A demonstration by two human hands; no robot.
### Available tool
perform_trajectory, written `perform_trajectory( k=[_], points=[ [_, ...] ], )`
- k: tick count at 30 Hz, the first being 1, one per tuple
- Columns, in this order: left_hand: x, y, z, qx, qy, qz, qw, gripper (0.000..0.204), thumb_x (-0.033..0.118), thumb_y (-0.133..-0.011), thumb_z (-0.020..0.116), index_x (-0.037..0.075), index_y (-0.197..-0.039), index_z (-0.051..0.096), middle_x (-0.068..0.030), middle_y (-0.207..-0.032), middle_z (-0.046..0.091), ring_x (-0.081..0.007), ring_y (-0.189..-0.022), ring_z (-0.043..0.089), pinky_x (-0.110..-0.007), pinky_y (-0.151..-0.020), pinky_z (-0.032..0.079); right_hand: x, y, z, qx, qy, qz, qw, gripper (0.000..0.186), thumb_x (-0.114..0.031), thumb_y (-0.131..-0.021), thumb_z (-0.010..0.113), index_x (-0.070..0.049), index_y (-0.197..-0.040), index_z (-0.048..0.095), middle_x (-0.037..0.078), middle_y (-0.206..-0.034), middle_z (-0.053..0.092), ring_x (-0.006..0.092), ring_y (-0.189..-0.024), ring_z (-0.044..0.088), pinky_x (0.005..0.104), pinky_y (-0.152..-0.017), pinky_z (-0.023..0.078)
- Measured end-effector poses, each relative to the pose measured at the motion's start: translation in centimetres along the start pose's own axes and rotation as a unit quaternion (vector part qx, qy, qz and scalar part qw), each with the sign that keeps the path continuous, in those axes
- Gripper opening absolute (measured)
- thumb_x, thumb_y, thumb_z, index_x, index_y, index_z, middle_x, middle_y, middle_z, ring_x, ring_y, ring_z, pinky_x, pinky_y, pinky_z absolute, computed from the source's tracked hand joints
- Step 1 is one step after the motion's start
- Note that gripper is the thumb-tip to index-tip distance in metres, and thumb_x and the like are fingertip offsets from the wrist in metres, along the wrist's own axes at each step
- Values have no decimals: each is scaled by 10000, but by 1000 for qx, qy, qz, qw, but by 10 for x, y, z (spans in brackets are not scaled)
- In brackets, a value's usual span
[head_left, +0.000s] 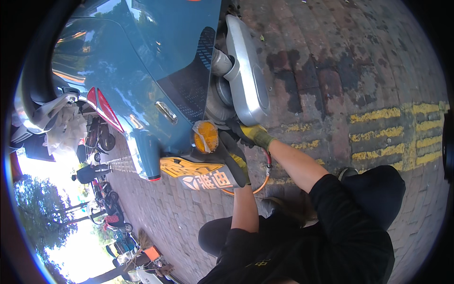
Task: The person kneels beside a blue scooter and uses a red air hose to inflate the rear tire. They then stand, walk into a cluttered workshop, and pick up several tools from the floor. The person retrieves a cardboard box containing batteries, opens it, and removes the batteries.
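I crouch behind a blue scooter [137,71], with both gloved hands at the lower rear wheel. My right hand [253,134], in a yellow glove with dark fingers, is closed beside the wheel hub, below the silver side cover [248,78]; what its fingers grip is hidden. My left hand [238,161], in a matching glove, reaches in behind the number plate [205,180], which covers part of it. Its dark fingers blend with the tyre. An orange hose [261,187] loops below my hands, and its red end section [269,163] runs up beneath my right wrist.
A round orange reflector [205,137] sticks out close to my left hand. Brick paving with yellow stripes [378,135] spreads to the right. Parked scooters [106,196], a walking person [87,174] and trees [42,208] appear at left.
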State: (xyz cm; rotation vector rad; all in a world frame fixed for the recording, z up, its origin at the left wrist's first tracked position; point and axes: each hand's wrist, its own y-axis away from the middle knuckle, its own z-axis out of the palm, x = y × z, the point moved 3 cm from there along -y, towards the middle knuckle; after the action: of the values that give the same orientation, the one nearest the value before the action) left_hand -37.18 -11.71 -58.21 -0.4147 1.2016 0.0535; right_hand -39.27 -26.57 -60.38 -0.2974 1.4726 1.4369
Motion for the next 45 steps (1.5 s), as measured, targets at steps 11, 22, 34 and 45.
perform_trajectory(
  k=[11,22,34,45],
  points=[
    [19,3,6,25,-76,18,997,329,147,-1049,516,143,-1375,558,53,-942,574,-48,-770,545,-215,-669,427,-5,4,-6,-21,25,-33,999,777,-823,-897,465,-111,-1103,697,57,-838,721,148,-621,663,316,-507,533],
    [39,24,13,48,-165,54,984,267,155,-1041,525,153,-1300,591,74,-830,534,-38,-678,507,-220,-602,399,9,-5,-5,15,32,-52,998,681,-712,-986,410,-90,-978,688,56,-694,696,171,-583,685,336,-495,537],
    [28,13,17,87,-237,81,964,74,192,-1017,554,200,-997,625,107,-662,424,-21,-541,405,-229,-511,326,-3,0,-7,4,35,-65,997,685,-719,-980,412,-94,-995,693,69,-701,707,185,-587,696,338,-539,553],
    [18,7,9,67,-293,58,952,110,200,-1026,541,213,-984,642,108,-650,397,-27,-535,389,-237,-504,313,3,1,-5,27,32,-53,998,739,-774,-952,422,-92,-925,705,59,-666,698,167,-553,682,328,-521,554]
  ],
)
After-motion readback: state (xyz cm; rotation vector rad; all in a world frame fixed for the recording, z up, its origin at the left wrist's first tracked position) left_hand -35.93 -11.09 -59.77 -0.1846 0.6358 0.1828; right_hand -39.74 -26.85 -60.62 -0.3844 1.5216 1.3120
